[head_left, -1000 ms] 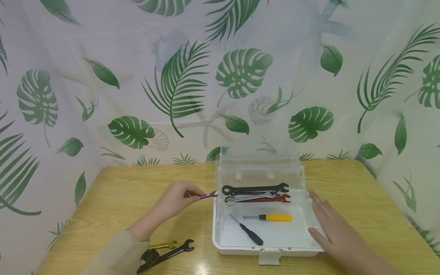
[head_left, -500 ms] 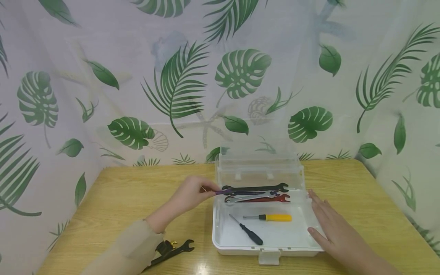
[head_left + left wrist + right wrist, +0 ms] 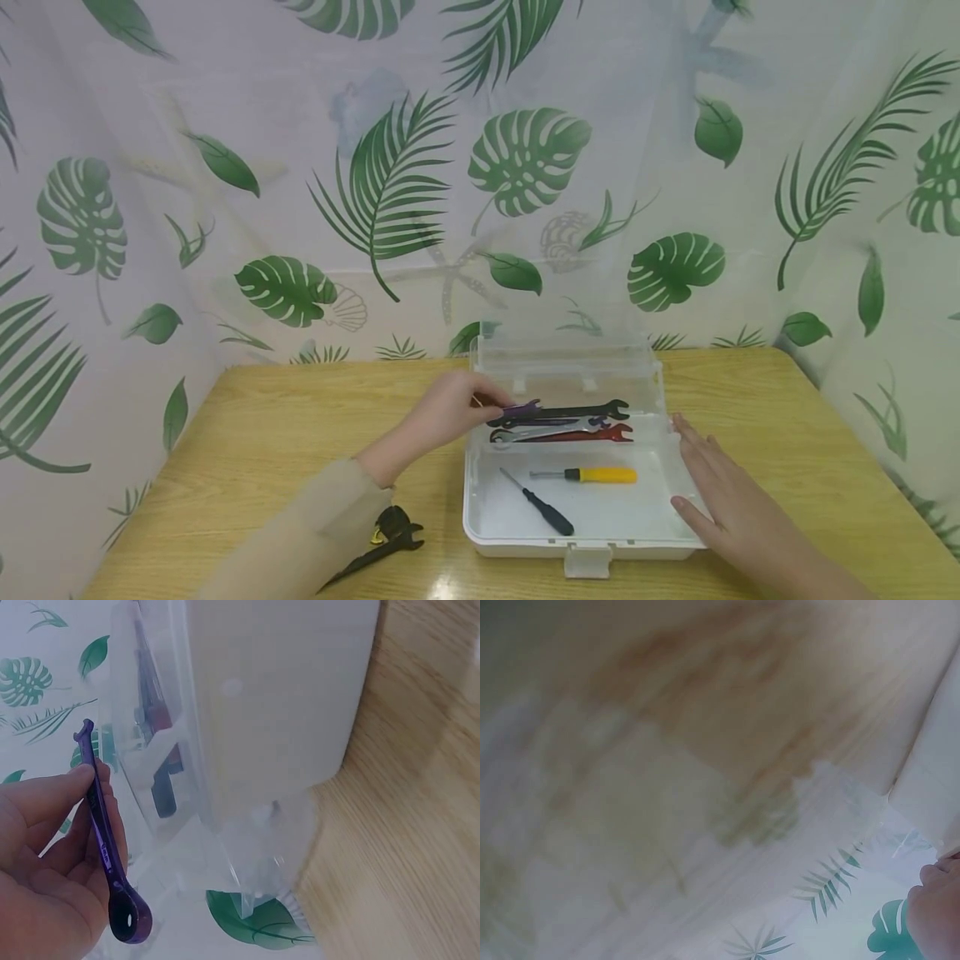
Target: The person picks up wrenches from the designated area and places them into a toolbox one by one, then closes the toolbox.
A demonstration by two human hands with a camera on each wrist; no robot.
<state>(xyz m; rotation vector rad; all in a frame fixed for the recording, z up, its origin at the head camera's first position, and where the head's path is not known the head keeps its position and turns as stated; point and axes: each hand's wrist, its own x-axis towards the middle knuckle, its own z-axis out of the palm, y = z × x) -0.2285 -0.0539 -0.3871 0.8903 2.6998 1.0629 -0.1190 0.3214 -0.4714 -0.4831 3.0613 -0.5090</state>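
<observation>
Toolbox (image 3: 525, 547) part-filled: wrenches (image 3: 573, 412), screwdrivers (image 3: 607, 475) inside. My left hand (image 3: 450, 410) pinches purple wrench (image 3: 103, 817); fingers-spread right hand (image 3: 723, 504) at toolbox's right; black wrench (image 3: 393, 546) outside, left.

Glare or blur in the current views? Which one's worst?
Head: fairly clear, bright glare spot on the table at the bottom edge; left wrist: purple wrench readable, toolbox pale and hazy; right wrist: worst, mostly smeared blur, clearer toward the lower right near the right hand.

At the top, the white backdrop (image 3: 615, 67) is printed with green leaves (image 3: 720, 132); near the centre, a wrench (image 3: 522, 410) is coloured purple.
</observation>
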